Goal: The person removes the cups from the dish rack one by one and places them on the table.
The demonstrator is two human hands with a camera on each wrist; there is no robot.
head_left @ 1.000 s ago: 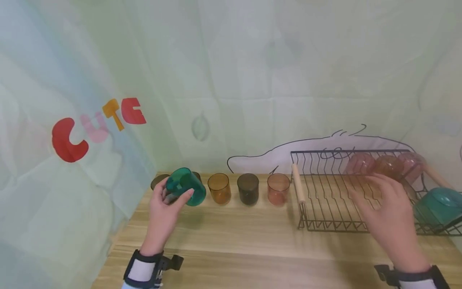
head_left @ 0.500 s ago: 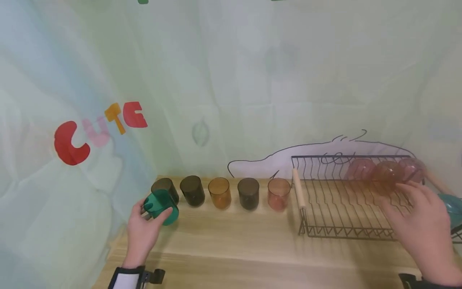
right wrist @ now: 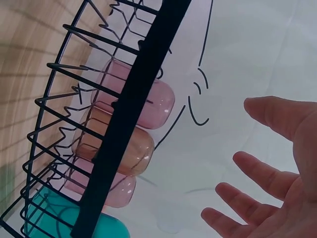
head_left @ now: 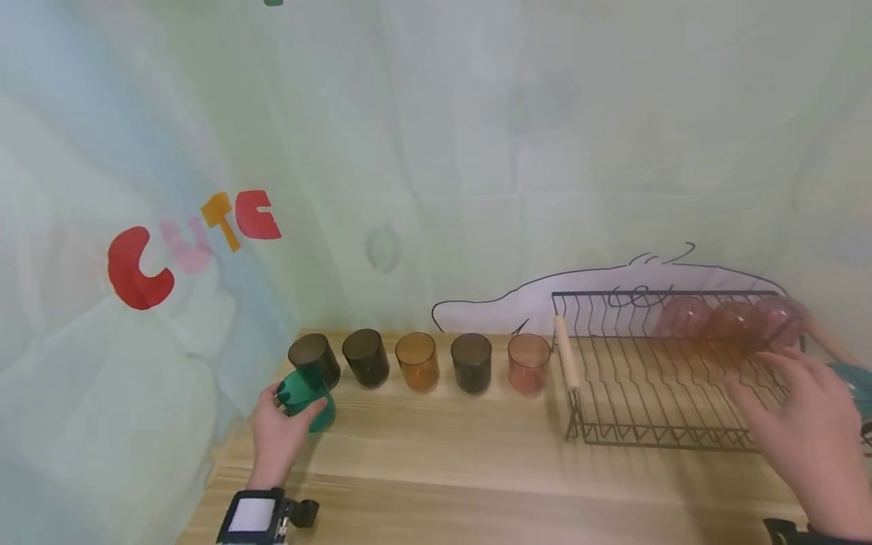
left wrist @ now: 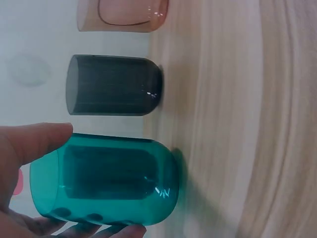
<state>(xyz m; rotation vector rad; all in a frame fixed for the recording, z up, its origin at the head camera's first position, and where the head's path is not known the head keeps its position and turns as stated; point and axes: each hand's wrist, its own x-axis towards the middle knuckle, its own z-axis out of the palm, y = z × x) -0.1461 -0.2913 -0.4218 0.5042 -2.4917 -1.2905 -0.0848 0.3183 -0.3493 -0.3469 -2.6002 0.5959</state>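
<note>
My left hand (head_left: 281, 437) holds a teal glass cup (head_left: 308, 401) by its sides, thumb on one side and fingers on the other. The cup stands mouth up in front of the leftmost dark cup (head_left: 316, 361); its base is at or just above the tabletop. Behind it runs a row of upright cups: another dark one (head_left: 366, 359), an amber one (head_left: 417, 362), a dark grey one (head_left: 471, 364) and a pink one (head_left: 528, 365). My right hand (head_left: 807, 431) hovers over the wire dish rack (head_left: 589, 435) with fingers spread, holding nothing.
In the rack's right part sit upside-down cups: a pink one (right wrist: 156, 101), an amber one (right wrist: 133, 148), another pink one (right wrist: 121, 188) and a teal one (right wrist: 111, 225). Wooden handles (head_left: 566, 352) flank the rack. A printed cloth (head_left: 443, 151) hangs behind the wooden table (head_left: 443, 454).
My left hand has brought the teal cup left and down, from before the second dark cup to before the leftmost one. My right hand has shifted right over the rack.
</note>
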